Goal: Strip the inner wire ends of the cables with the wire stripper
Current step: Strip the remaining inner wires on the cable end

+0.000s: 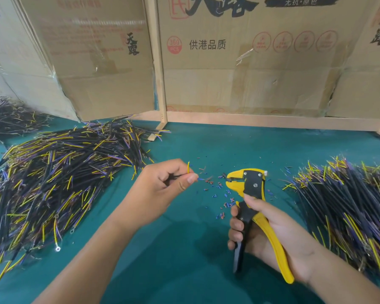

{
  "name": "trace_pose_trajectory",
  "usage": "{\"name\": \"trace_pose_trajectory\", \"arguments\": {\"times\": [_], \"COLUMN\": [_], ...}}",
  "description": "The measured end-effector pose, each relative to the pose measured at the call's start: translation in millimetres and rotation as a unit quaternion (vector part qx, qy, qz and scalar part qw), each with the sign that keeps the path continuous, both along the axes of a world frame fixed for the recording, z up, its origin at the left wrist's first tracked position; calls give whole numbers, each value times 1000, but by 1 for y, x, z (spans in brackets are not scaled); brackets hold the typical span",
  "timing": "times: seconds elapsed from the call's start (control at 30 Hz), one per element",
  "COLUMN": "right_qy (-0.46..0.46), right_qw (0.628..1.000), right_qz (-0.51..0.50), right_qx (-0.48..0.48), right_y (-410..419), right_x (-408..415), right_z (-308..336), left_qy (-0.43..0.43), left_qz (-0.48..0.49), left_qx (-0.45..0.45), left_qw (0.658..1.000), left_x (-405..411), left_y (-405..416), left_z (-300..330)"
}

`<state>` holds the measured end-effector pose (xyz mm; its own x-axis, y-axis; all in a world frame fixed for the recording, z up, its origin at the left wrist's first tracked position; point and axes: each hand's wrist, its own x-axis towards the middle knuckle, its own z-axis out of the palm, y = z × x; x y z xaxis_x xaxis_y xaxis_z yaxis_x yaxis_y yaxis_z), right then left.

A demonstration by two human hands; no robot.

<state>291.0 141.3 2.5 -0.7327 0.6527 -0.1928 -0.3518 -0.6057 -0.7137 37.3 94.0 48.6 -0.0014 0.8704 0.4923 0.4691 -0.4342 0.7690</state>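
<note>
Left hand (165, 183) pinched a thin black cable (173, 177) with yellow and blue inner wires, just left of the yellow-and-black metal wire stripper (248, 189). Right hand (270, 235) gripped the stripper's handles, head apart from the cable. Heaped black cables (53, 183) far left and others (349, 207) right, on the green surface (173, 249).

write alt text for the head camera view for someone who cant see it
A person's left hand pinches a thin cable while the right hand grips a yellow and black wire stripper, its jaws apart from the wire ends. Piles of black cables lie left and right on a green table, with bits of insulation scattered between the hands.
</note>
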Motion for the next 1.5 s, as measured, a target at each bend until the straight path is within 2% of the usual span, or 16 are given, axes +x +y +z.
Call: {"name": "trace_pose_trajectory", "arguments": {"times": [0.07,0.17,0.4,0.53,0.63,0.8,0.97,1.2,1.3,1.4,1.5], "right_qy": [-57,-50,-66,-61,-64,-73,-71,-77,-83,-81,-73], "right_qw": [998,998,997,997,997,997,997,996,996,996,996], "right_qz": [40,42,34,36,31,28,29,24,23,11,18], "right_qx": [-7,-10,-8,-4,-1,-7,-13,-25,-25,-40,-55], "right_y": [-6,-5,-6,-7,-7,-7,-6,-4,-6,-6,-6], "right_x": [-12,-11,-14,-14,-14,-14,-14,-15,-15,-14,-13], "right_z": [17,15,17,18,16,18,17,15,18,21,22], "left_qy": [-28,-60,-74,-110,-167,-186,-154,-28,11,67,58], "left_qz": [3,6,-3,32,-7,-49,-75,19,-30,-10,-32], "left_qx": [11,22,10,-52,-115,-140,-142,-103,-109,-95,-62], "left_qw": [1000,998,997,992,979,971,975,994,994,993,996], "left_x": [2,4,11,14,19,27,31,36,46,60,77], "left_y": [0,1,0,5,8,7,4,-1,-3,-1,5], "left_z": [2,4,3,-4,-9,-10,-10,-5,2,7,22]}}
